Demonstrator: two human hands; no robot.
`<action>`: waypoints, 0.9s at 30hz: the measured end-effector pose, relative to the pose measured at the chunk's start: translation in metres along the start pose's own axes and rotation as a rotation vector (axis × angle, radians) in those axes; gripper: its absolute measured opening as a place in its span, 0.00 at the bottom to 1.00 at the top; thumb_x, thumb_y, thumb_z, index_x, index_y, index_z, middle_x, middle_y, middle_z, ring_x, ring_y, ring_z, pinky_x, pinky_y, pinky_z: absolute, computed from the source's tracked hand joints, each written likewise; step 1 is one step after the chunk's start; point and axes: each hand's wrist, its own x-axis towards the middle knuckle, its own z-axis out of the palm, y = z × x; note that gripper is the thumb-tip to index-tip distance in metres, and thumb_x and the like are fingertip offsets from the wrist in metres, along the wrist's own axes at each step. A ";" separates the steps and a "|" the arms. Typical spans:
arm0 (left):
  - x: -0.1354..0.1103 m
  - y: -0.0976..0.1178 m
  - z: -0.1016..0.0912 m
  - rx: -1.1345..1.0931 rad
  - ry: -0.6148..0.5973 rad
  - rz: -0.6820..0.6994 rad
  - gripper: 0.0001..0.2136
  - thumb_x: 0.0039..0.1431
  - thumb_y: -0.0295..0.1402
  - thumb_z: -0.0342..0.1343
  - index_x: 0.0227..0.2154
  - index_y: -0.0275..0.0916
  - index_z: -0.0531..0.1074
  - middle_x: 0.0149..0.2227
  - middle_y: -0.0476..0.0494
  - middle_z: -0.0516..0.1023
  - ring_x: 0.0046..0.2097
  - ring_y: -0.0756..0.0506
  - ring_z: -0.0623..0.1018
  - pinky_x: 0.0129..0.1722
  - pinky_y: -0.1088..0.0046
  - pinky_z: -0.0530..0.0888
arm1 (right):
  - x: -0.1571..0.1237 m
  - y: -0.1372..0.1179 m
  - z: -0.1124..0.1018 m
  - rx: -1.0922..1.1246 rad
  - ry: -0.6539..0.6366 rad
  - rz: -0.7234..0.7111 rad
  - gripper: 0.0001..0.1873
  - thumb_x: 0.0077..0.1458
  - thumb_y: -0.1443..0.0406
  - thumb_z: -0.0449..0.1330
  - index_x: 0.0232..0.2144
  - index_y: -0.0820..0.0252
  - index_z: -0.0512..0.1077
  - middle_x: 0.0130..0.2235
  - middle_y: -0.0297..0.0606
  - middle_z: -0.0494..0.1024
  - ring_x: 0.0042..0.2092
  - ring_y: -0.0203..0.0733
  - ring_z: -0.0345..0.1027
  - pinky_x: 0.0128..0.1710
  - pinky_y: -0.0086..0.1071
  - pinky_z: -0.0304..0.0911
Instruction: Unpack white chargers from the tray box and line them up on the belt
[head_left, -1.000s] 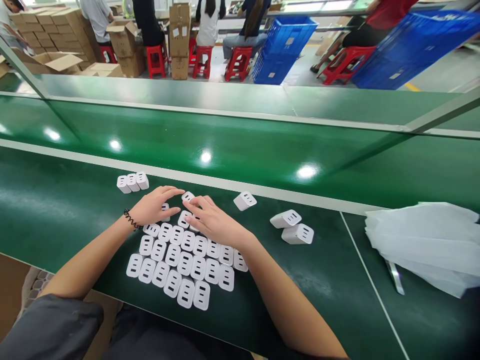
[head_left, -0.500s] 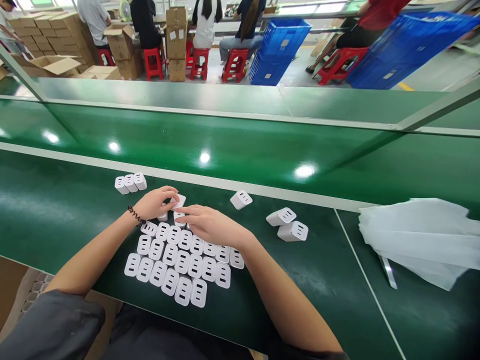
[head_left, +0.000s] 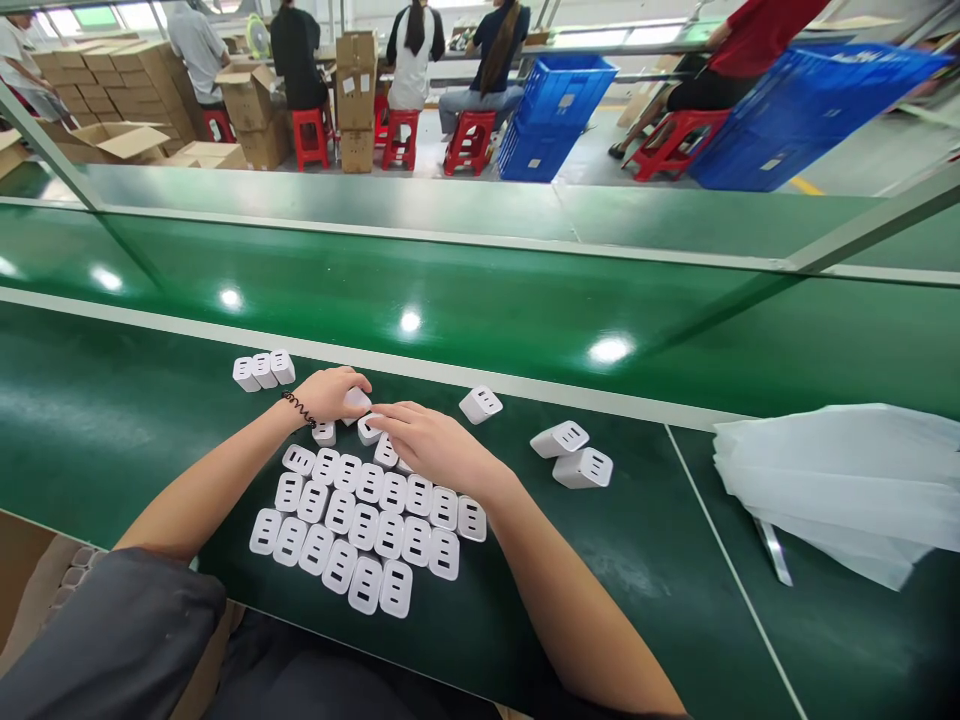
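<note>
Several white charger blocks (head_left: 367, 525) stand packed in tight rows on the green table (head_left: 637, 560), port faces up. My left hand (head_left: 330, 393), with a black coil band at the wrist, is closed round one white charger (head_left: 355, 401) at the far edge of the rows. My right hand (head_left: 427, 446) lies over the far right part of the rows, fingers stretched toward another charger (head_left: 368, 429) beside the left hand. Three chargers in a short row (head_left: 263, 369) sit to the far left.
Loose chargers lie to the right: one (head_left: 480, 403) near the belt's rail, two more (head_left: 571, 453) beyond. A pile of white plastic bags (head_left: 840, 485) lies at the right. Behind runs a green conveyor belt (head_left: 450, 290). People sit on red stools by cardboard boxes and blue crates (head_left: 551, 115).
My left hand has curled shut round a charger at the far edge of the rows and lifted it slightly. My right hand has stayed over the rows.
</note>
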 end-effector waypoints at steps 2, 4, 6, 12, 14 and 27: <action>-0.003 -0.005 -0.005 -0.079 0.008 0.108 0.21 0.51 0.32 0.56 0.50 0.43 0.71 0.51 0.43 0.71 0.47 0.42 0.75 0.49 0.65 0.72 | -0.001 0.000 -0.002 -0.074 -0.021 0.084 0.20 0.64 0.73 0.49 0.56 0.59 0.68 0.53 0.46 0.73 0.50 0.50 0.68 0.45 0.43 0.70; -0.007 -0.012 -0.008 -0.210 0.008 0.216 0.25 0.48 0.26 0.55 0.52 0.43 0.68 0.52 0.41 0.68 0.50 0.42 0.73 0.49 0.64 0.74 | -0.001 0.000 -0.003 -0.128 -0.039 0.169 0.20 0.65 0.72 0.49 0.57 0.64 0.66 0.48 0.48 0.74 0.47 0.50 0.69 0.42 0.43 0.71; -0.010 -0.018 -0.007 -0.344 -0.010 0.265 0.28 0.45 0.24 0.54 0.52 0.44 0.67 0.51 0.41 0.66 0.53 0.43 0.71 0.52 0.63 0.74 | 0.000 -0.001 -0.004 -0.136 -0.048 0.217 0.20 0.65 0.71 0.49 0.57 0.67 0.65 0.45 0.48 0.74 0.45 0.50 0.69 0.43 0.43 0.70; -0.018 -0.023 -0.004 -0.483 -0.116 0.287 0.27 0.48 0.26 0.55 0.54 0.44 0.63 0.53 0.41 0.64 0.57 0.44 0.67 0.54 0.59 0.73 | 0.002 -0.003 -0.001 -0.088 -0.053 0.190 0.17 0.66 0.69 0.49 0.55 0.65 0.65 0.44 0.45 0.75 0.46 0.49 0.69 0.45 0.42 0.69; -0.019 -0.020 -0.005 -0.406 -0.114 0.283 0.29 0.50 0.30 0.59 0.57 0.44 0.61 0.55 0.39 0.64 0.58 0.42 0.67 0.55 0.58 0.72 | 0.003 -0.004 -0.001 -0.082 -0.054 0.186 0.17 0.66 0.69 0.49 0.55 0.64 0.65 0.44 0.45 0.75 0.47 0.49 0.69 0.45 0.42 0.69; -0.026 -0.010 -0.023 -0.998 -0.028 -0.028 0.22 0.60 0.51 0.54 0.45 0.36 0.70 0.41 0.40 0.75 0.39 0.45 0.77 0.38 0.66 0.76 | 0.001 -0.001 -0.002 0.073 0.267 0.131 0.23 0.65 0.61 0.54 0.61 0.56 0.59 0.50 0.45 0.70 0.51 0.51 0.66 0.46 0.44 0.69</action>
